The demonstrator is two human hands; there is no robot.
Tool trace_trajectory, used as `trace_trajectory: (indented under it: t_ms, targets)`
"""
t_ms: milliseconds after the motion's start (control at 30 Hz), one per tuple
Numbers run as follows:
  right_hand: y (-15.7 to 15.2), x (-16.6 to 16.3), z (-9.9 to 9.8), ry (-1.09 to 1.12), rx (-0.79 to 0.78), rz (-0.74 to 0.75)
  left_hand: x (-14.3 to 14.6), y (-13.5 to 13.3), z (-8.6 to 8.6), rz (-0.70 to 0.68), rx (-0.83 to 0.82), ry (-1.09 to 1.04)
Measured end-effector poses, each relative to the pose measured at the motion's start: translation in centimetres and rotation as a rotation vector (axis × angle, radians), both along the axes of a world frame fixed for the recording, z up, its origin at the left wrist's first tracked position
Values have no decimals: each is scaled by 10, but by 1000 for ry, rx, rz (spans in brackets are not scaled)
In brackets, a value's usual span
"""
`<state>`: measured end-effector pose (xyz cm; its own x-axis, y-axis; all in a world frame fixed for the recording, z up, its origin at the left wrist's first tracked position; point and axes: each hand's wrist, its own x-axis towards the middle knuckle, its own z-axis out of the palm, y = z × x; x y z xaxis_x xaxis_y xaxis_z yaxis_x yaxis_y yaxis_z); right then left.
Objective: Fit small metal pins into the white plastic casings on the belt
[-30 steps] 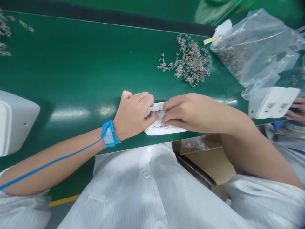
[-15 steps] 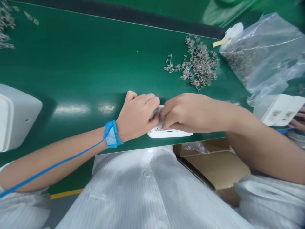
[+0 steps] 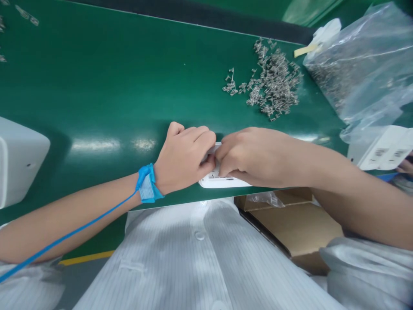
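White plastic casing point(image 3: 226, 183) is sitting on the green desk point(image 3: 97, 77) near its front edge, with your left grip point(image 3: 183, 157) and right grip point(image 3: 251, 157) clamping it from both sides, closer together than a moment ago.

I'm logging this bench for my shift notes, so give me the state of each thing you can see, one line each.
Left hand: curled, fingers on the casing's near end.
Right hand: fingers pressed on the casing.
White plastic casing: gripped between both hands, mostly covered.
Blue wrist strap: fastened on the left wrist, cord trailing.
Metal clips: loose in a heap on the green mat.
Plastic bag: lying on the mat, holding more metal parts.
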<state>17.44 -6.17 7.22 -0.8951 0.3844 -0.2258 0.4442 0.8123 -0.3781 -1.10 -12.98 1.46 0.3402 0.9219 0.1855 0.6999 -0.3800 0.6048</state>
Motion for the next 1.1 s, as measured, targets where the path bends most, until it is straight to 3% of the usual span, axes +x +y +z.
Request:
trace_trajectory:
  t_ms: [133,533,1100]
  targets:
    - [3,-11,11,-115,-131,175,0,1,1,-2,-22,0]
    - [1,-27,18,-301,-67,179,1,1,2,18,-7,-17]
    - [0,-21,12,-210,-160,128,-1,-1,2,12,-9,-8]
